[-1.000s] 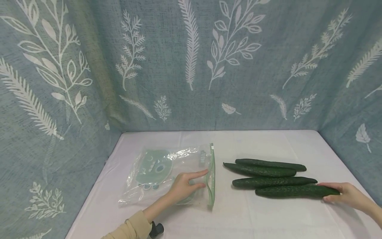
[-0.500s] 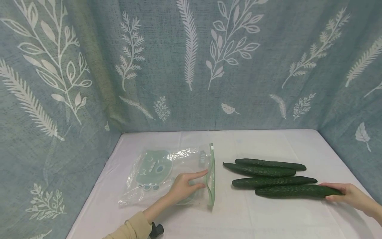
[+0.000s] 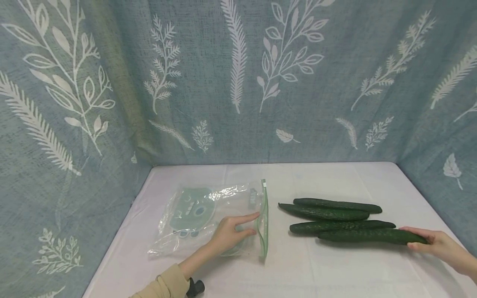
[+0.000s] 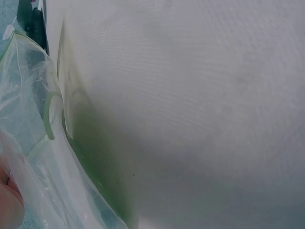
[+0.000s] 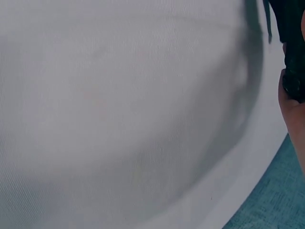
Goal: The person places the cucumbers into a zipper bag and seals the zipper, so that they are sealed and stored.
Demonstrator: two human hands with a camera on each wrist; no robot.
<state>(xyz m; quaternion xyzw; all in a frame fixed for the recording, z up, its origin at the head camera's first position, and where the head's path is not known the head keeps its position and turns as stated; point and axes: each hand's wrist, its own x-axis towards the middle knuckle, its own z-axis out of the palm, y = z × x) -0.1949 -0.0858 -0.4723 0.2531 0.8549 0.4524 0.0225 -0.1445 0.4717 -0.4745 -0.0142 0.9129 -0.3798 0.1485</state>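
Observation:
A clear zip bag (image 3: 193,213) with a green animal print lies flat at left, its green-edged mouth (image 3: 265,231) facing right. My left hand (image 3: 229,234) holds the upper layer at the mouth, with plastic bunched between thumb and forefinger. In the left wrist view, the bag (image 4: 28,95) gapes above the cloth, and part of the hand (image 4: 9,205) shows at the edge. At right, my right hand (image 3: 434,243) grips the thick end of the nearest cucumber (image 3: 372,236). That cucumber's end (image 5: 294,78) also shows in the right wrist view.
Behind the held cucumber lie a cucumber (image 3: 339,227) close alongside and two farther back, the middle one (image 3: 324,212) and the rearmost one (image 3: 343,204). A white cloth (image 3: 298,273) covers the table. Leaf-patterned curtains (image 3: 208,82) enclose the back and sides.
My right hand has shifted slightly rightward along the nearest cucumber to its end. The cucumber now appears slightly tilted up at that end. The left hand and bag stay put.

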